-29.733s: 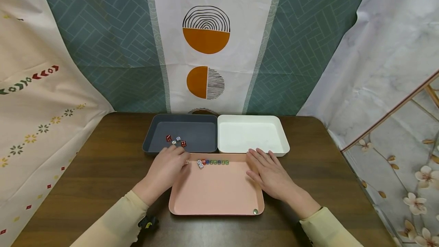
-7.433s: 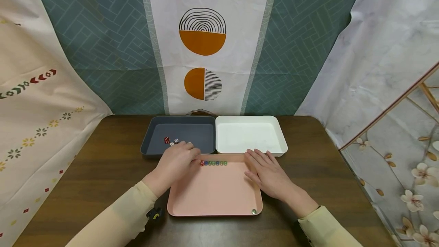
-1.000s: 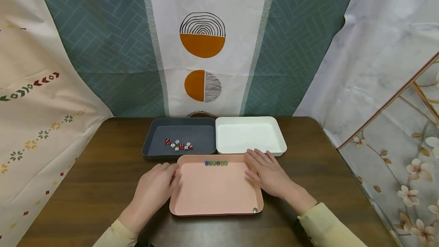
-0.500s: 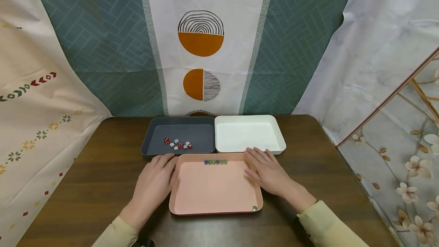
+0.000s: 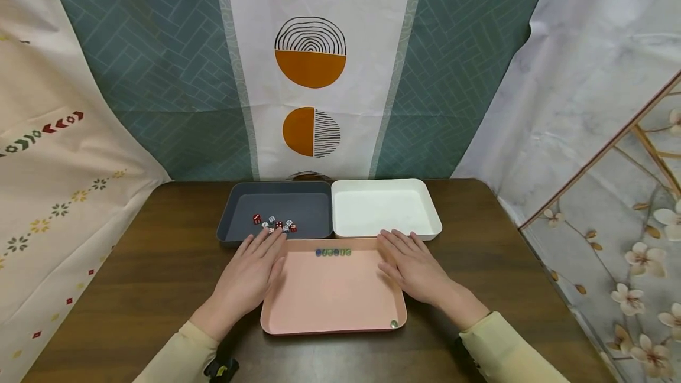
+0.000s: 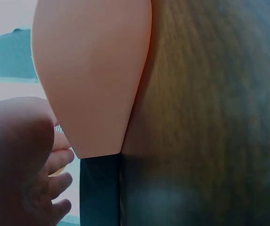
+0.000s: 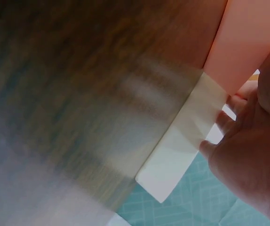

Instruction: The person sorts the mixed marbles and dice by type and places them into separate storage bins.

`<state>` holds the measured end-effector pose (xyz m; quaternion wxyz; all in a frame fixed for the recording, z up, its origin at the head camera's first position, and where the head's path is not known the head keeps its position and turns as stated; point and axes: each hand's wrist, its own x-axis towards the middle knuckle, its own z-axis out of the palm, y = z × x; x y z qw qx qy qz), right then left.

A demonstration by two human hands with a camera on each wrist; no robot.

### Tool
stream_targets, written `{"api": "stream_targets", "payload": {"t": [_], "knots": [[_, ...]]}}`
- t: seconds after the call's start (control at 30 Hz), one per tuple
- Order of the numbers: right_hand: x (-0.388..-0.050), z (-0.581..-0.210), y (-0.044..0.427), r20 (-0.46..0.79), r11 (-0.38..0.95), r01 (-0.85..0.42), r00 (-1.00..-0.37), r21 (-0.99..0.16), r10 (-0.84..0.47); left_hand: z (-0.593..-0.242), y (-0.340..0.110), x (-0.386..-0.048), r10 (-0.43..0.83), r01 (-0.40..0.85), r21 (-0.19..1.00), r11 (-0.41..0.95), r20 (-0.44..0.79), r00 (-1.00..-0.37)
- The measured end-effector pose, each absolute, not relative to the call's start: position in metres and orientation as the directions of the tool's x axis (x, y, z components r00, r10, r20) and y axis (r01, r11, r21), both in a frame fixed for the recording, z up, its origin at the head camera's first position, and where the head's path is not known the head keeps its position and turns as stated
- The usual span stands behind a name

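In the head view my left hand (image 5: 247,273) lies over the left rim of the pink tray (image 5: 335,300), its fingers straight and their tips at the dark grey tray's (image 5: 308,205) front edge. Several red and white dice (image 5: 279,225) sit in that grey tray, partly behind the fingertips. My right hand (image 5: 415,269) rests across the pink tray's right rim, fingers extended toward the white tray (image 5: 385,208). A short row of blue and green glass marbles (image 5: 333,252) lines the pink tray's far side. Neither hand (image 6: 17,165) holds anything, as the wrist views also show.
One greenish marble (image 5: 394,324) lies alone in the pink tray's near right corner. The grey and white trays stand side by side behind the pink one on a brown wooden table (image 5: 159,288). Patterned cloths (image 5: 452,75) hang around the table.
Earlier, red and white dice sat in the pink tray's row; now they are in the grey tray. Within the last second my left hand moved forward and its fingers straightened. The right hand stayed put.
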<state>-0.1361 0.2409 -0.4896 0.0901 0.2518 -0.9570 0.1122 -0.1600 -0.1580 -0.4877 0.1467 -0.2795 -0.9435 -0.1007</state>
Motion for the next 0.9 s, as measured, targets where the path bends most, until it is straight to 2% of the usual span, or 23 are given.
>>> {"api": "stream_targets", "payload": {"t": [0.2,0.5,0.9], "knots": [[-0.1332,-0.4846,0.2381,0.224,0.848,-0.498,-0.861,-0.183,-0.457,-0.489,-0.1597,-0.1614,0.51,0.558,0.119,0.821,0.288,-0.811],[-0.1331,-0.4788,0.2353,0.151,0.873,-0.462,-0.885,-0.158,-0.441,-0.4873,-0.1585,-0.1614,0.515,0.554,0.103,0.826,0.261,-0.817],[-0.1348,-0.4805,0.2375,0.181,0.866,-0.478,-0.874,-0.147,-0.451,-0.4884,-0.1592,-0.1626,0.532,0.564,0.064,0.823,0.26,-0.806]]}}
